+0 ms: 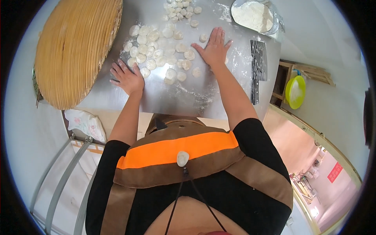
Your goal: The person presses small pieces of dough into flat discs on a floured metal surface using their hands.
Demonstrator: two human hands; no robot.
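Observation:
My left hand [129,78] lies palm down with its fingers spread, at the near left of a group of flattened dough discs [151,64]. Its thumb is beside the closest discs. To the right, my right hand [215,50] is also palm down and spread, on the floured steel table [188,101]. A small dough piece [203,38] sits just left of its fingers, and a pale edge of what may be another shows by the wrist. Whatever lies under either palm is hidden. Smaller, rounder dough lumps [179,10] are heaped at the far edge of view.
A large round mat of woven stalks [76,50] overhangs the table's left side. On the right lie a cleaver [258,61] with a black handle and, farther back, a container of flour [254,16]. A yellow-green basin [295,92] stands beyond the table's right edge.

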